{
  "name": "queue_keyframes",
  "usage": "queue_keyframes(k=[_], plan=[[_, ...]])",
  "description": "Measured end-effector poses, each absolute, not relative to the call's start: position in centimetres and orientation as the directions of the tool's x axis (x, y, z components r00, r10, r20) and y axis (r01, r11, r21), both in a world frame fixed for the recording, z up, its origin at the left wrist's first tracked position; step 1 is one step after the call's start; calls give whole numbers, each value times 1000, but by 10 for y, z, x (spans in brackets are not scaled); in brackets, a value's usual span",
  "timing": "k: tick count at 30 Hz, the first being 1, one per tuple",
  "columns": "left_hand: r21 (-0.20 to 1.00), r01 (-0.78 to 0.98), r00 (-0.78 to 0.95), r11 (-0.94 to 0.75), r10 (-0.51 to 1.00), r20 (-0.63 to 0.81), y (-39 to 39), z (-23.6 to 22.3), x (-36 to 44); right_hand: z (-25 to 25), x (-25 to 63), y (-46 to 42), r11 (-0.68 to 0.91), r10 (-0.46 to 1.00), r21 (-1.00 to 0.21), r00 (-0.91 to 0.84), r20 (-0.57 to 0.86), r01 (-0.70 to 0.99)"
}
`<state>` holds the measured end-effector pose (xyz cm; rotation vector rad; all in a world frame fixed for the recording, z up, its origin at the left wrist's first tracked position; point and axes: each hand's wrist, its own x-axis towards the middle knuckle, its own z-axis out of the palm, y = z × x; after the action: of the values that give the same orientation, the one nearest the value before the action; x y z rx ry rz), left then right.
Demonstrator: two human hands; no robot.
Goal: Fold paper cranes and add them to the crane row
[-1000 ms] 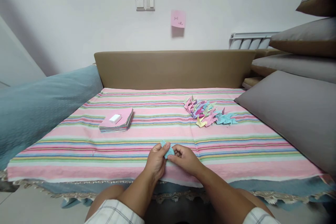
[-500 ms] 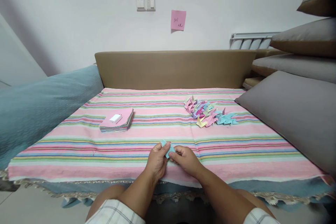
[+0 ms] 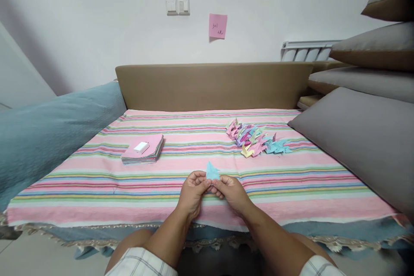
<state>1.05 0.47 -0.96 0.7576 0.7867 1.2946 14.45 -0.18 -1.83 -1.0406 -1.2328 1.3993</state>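
A small folded piece of light blue paper (image 3: pixel 212 171) is pinched between both hands, its pointed end upward. My left hand (image 3: pixel 193 192) grips its lower left side, thumb in front. My right hand (image 3: pixel 231 192) holds the lower right side, and the two thumbs meet at the bottom edge. The fingers behind the paper are partly hidden. Beyond the hands, to the right, lies a pile of folded paper cranes (image 3: pixel 254 140) in several colours. At the left is a stack of square coloured paper (image 3: pixel 155 148) with a small white block (image 3: pixel 141 147) on top.
A striped cloth (image 3: pixel 97 181) covers the seat. Grey cushions (image 3: pixel 362 138) are piled at the right, and a blue covered armrest (image 3: pixel 64 125) bounds the left. The brown backrest (image 3: pixel 213 86) runs along the wall, where a pink note (image 3: pixel 217 26) hangs.
The light blue paper has been turned from lying tilted in the left hand to standing point upward. The right hand has shifted so that both thumbs now meet at its lower edge.
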Motion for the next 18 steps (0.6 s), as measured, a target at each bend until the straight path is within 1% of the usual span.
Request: queue_keyframes(k=[3,5,7,9,13,18], plan=[[848,-521,83,102,994,-69,5,-7,10,-21,146,-1,-4,984,-986,-177,25,-164],[860,-503,79,82,996,-49,5,-6,8,-21,147,0,-14,991,-965,-130,21,-261],[891,-451,84,54,996,-18,6,-6,6,-19,149,0,-30,997,-931,-72,-4,-365],[926,-377,97,26,995,11,7,-6,4,-16,151,1,-34,999,-909,-49,-15,-416],[964,-264,124,-28,990,63,8,-6,2,-11,155,1,-42,997,-903,-78,-9,-428],[972,-221,118,-81,987,109,7,-2,3,-10,158,1,-83,986,-921,-168,-20,-380]])
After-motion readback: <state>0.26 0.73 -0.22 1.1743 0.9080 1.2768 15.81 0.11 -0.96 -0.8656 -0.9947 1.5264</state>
